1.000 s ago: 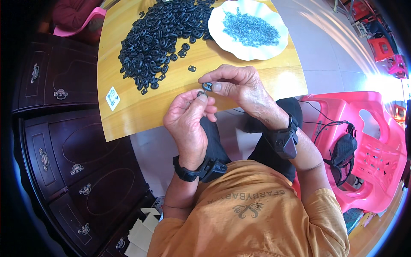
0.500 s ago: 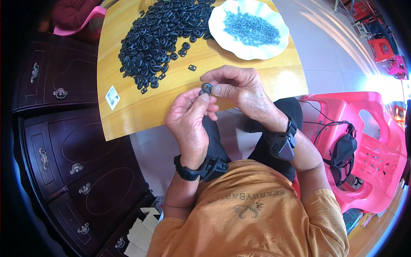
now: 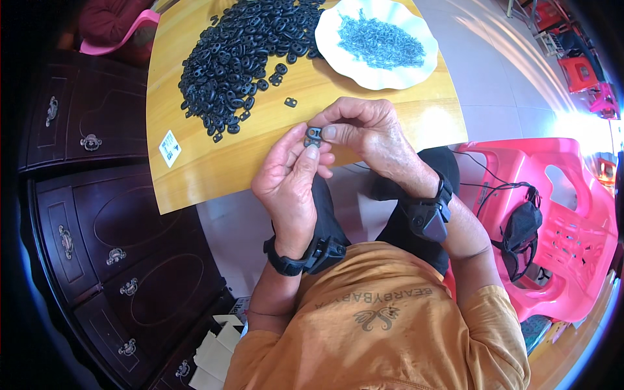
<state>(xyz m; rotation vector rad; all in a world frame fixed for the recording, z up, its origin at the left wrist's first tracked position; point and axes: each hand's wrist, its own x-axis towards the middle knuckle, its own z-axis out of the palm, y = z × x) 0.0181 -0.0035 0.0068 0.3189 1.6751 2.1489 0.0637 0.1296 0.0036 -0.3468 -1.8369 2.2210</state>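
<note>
A small black plastic piece [image 3: 313,136] is pinched between my left hand [image 3: 290,182] and my right hand [image 3: 364,133], just above the near edge of the yellow wooden table [image 3: 214,162]. Fingertips of both hands close on it. A big heap of the same black pieces [image 3: 240,52] lies on the table beyond my hands. One loose black piece [image 3: 290,102] rests between the heap and my hands. A white plate [image 3: 377,77] at the far right of the table holds a mound of small grey metal bits [image 3: 380,42]. Black bands sit on both wrists.
A small white sticker [image 3: 169,148] lies near the table's left edge. Dark wooden cabinets with metal handles [image 3: 110,240] stand to my left. A pink plastic chair [image 3: 559,227] with a black strap on it is at my right.
My hands have stayed together on the black piece; the fingers shifted slightly around it. Nothing on the table moved.
</note>
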